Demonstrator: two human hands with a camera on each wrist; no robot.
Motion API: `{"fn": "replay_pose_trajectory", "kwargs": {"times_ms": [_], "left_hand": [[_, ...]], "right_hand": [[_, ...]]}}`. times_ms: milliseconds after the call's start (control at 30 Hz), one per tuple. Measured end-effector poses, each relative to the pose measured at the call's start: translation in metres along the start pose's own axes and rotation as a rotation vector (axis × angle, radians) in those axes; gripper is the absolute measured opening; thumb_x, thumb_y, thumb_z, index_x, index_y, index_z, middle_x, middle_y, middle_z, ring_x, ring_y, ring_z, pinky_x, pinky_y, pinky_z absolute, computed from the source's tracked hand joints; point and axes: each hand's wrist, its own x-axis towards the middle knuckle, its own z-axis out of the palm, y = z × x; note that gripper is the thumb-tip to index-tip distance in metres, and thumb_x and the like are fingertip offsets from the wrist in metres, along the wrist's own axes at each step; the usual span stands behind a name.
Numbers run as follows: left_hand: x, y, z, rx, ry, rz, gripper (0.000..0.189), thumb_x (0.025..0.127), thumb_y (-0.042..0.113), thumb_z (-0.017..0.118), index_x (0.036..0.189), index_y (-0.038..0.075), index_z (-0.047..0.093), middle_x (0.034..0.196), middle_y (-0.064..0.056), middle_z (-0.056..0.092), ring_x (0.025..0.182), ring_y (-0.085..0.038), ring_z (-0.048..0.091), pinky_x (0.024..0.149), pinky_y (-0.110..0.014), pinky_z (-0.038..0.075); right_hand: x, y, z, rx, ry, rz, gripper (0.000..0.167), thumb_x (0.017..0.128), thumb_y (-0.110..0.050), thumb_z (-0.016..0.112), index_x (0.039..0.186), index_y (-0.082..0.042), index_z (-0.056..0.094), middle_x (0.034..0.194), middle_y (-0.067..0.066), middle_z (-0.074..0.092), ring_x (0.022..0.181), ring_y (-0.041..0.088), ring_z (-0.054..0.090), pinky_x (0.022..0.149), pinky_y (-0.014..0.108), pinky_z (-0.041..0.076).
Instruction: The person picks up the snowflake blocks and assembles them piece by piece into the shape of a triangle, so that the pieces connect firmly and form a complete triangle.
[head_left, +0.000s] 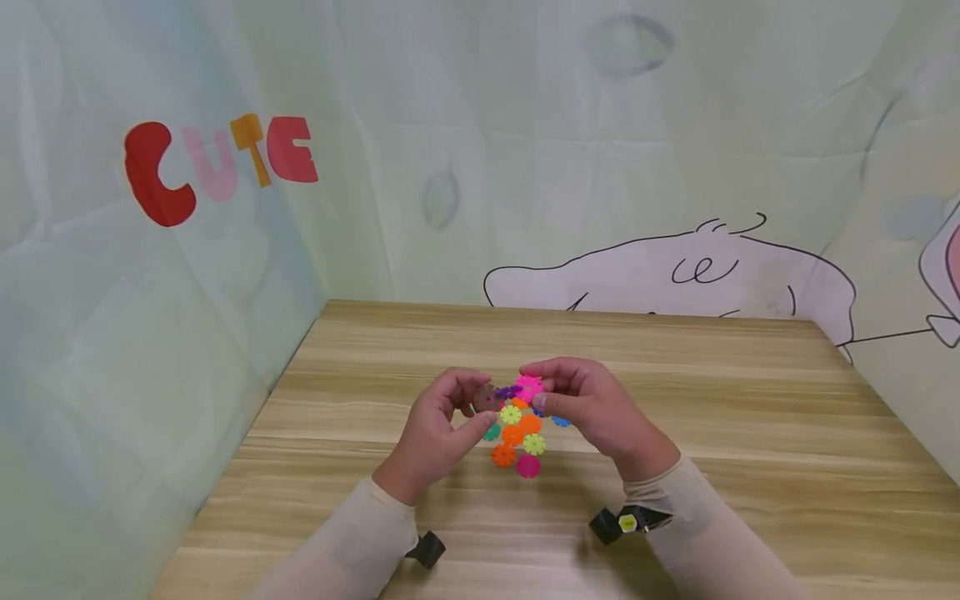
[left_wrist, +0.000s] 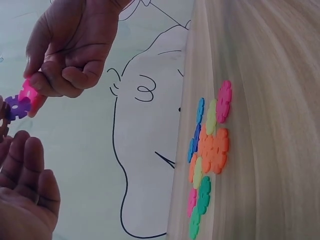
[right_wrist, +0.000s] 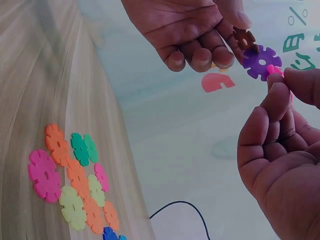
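Joining, maybe: left hand [head_left: 438, 433] pinching brown disc [head_left: 486, 398], right hand [head_left: 596, 408] pinching pink disc [head_left: 529, 388] at three o'clock of purple disc [head_left: 507, 392]. Next probably needing firm push. Other discs [head_left: 513, 435] lying toward six o'clock.

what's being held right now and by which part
A chain of discs: the left grip pinches the brown disc at one end, the right grip the pink disc at the other, the purple disc between.

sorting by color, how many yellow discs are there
2, both on the table: in the head view, one yellow disc is higher up, the other yellow disc lower and slightly right. More could be hidden.
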Motion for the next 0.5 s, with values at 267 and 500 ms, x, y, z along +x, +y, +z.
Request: {"fn": "replay_pose_trajectory", "kwargs": {"times_ms": [267, 500], "left_hand": [[-0.001, 0.001, 0.002, -0.009, -0.037, -0.005, 0.039, 0.094, 0.002, 0.072, 0.131, 0.003, 0.061, 0.115, -0.013, 0.07, 0.1, -0.024, 0.066, 0.086, -0.025, 0.056], [-0.001, 0.004, 0.006, -0.03, -0.059, -0.106, 0.039, 0.096, 0.006, 0.075, 0.132, 0.004, 0.06, 0.116, -0.012, 0.064, 0.103, -0.025, 0.066, 0.091, -0.025, 0.059]], "right_hand": [[-0.001, 0.002, 0.009, 0.109, -0.074, -0.093, 0.035, 0.098, 0.0, 0.069, 0.132, 0.009, 0.065, 0.095, 0.001, 0.072, 0.083, 0.011, 0.067, 0.076, 0.024, 0.06], [0.0, 0.007, 0.019, 0.142, -0.116, -0.141, 0.035, 0.098, -0.001, 0.071, 0.13, 0.012, 0.065, 0.095, 0.0, 0.073, 0.083, 0.01, 0.068, 0.076, 0.023, 0.06]]}}
